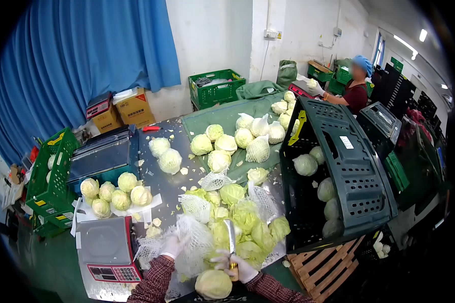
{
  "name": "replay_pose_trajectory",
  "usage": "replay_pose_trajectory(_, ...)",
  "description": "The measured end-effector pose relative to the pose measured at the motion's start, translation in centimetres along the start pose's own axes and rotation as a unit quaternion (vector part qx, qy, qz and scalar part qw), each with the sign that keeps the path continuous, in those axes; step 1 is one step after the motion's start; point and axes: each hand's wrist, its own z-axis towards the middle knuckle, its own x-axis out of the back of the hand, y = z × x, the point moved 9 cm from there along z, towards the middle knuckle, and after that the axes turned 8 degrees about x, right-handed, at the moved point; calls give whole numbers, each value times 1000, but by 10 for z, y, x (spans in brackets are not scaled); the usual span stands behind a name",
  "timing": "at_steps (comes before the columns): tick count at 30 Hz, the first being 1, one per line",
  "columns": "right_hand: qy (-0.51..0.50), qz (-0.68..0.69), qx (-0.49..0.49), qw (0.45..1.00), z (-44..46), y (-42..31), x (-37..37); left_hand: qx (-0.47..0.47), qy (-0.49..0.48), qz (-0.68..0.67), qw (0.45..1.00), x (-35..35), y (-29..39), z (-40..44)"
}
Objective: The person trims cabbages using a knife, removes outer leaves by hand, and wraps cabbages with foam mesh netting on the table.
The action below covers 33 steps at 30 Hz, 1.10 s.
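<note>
My gloved right hand (243, 268) is closed around the wooden handle of a knife (231, 236), whose blade points up and away from me. Close to that hand, a trimmed cabbage (213, 284) sits at the near table edge. On the left, my gloved left hand (174, 246) grips white foam netting (196, 237); its fingertips are partly lost against the mesh. Beyond both hands lies a heap of loose cabbage leaves (245, 227), with more foam nets draped over it. Cabbages, some in nets (258, 149), rest on the green cloth (202, 126).
A digital scale (106, 245) stands left of my left hand, with several cabbages (120, 200) on paper behind it. A tilted dark crate (359, 166) holding cabbages is at right, above a wooden pallet (326, 267). A co-worker (358, 88) stands at the far right.
</note>
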Motion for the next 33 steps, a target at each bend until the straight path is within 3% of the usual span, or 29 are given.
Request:
replay_pose_trajectory(1,0,4,-3,1000,-2,2,-3,-66,69,417,904,-3,3,-5)
replay_pose_trajectory(3,67,-125,-67,988,-14,20,12,-18,22,460,888,-24,-35,-20)
replay_pose_trajectory(5,118,-122,-97,981,-27,32,38,33,-30,498,866,-33,-73,-43)
replay_pose_trajectory(7,154,-87,-72,982,-39,36,60,28,73,343,936,29,-23,-80)
replay_pose_trajectory(8,135,-59,-70,987,-43,39,68,-22,132,231,964,64,18,-94)
replay_pose_trajectory(9,136,-59,-78,986,-46,40,67,-25,193,134,972,90,32,-103)
replay_pose_trajectory(11,160,-36,-42,986,-50,34,64,78,111,-52,989,91,22,-109)
replay_pose_trajectory(12,130,-18,-39,991,-50,36,63,93,-51,-167,980,49,7,-111)
replay_pose_trajectory(13,129,-17,-41,991,-50,37,60,103,-211,-277,932,2,-5,-119)
replay_pose_trajectory(15,117,-53,-43,991,-47,29,50,-84,-375,-230,894,-51,34,-141)
replay_pose_trajectory(16,118,-53,-38,991,-45,21,45,-88,-377,-228,893,-62,41,-144)
replay_pose_trajectory(18,118,-96,-1,988,-40,-4,32,94,-438,-393,803,-85,39,-148)
replay_pose_trajectory(19,114,-86,13,990,-38,-22,26,88,-442,-392,802,-82,50,-143)
replay_pose_trajectory(21,157,-395,132,896,-42,-70,29,-41,-311,-285,905,-54,77,-114)
replay_pose_trajectory(22,159,-397,138,893,-42,-78,24,-22,-285,-381,879,-62,74,-103)
replay_pose_trajectory(23,183,-596,228,748,-48,-106,4,-29,-287,-380,879,-65,79,-91)
replay_pose_trajectory(24,197,-754,301,550,-55,-122,-22,-64,-198,-278,938,-49,90,-69)
replay_pose_trajectory(25,199,-754,305,546,-53,-122,-24,-98,-102,-171,975,-37,100,-55)
replay_pose_trajectory(27,168,-831,275,453,-46,-106,-31,-73,-78,-179,978,-67,81,-30)
replay_pose_trajectory(28,174,-870,208,411,-42,-93,-18,-72,-49,-129,988,-86,64,-19)
replay_pose_trajectory(29,178,-870,210,409,-42,-85,-9,-72,-20,-79,994,-95,57,-13)
replay_pose_trajectory(31,178,-877,210,393,-41,-68,7,-70,-25,-102,992,-98,59,-13)
replay_pose_trajectory(33,183,-865,214,414,-43,-55,18,-69,-16,-65,995,-99,55,-14)
